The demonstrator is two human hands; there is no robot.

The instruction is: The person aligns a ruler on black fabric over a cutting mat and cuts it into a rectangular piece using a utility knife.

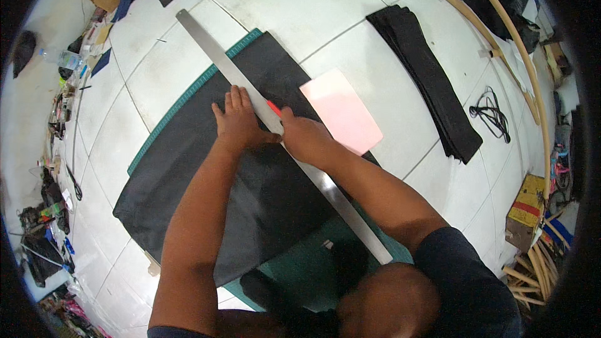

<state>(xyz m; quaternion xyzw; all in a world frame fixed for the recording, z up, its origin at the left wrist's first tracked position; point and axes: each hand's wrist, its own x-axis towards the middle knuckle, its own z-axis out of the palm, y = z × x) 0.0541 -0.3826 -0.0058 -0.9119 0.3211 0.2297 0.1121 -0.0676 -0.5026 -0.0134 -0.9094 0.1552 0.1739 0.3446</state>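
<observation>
A long steel ruler (332, 191) lies slantwise across a black sheet of fabric (178, 156), which is spread over a green cutting mat (291, 269). My left hand (241, 122) presses flat, fingers apart, on the fabric and the ruler's left edge near its middle. Right beside it, my right hand (303, 138) is closed around a slim red tool (273, 107) at the ruler's right edge. Only the tool's red end shows; its tip is hidden. A pink rectangular sheet (344, 112) lies just beyond my right wrist, partly over the fabric.
On the white tiled floor (338, 0), a stack of black fabric strips (426, 81) lies to the right, near a coiled black cord (491, 114). Scissors (75, 184) and clutter line the left wall. Bent canes (523, 44) and a yellow box (526, 203) stand at the right.
</observation>
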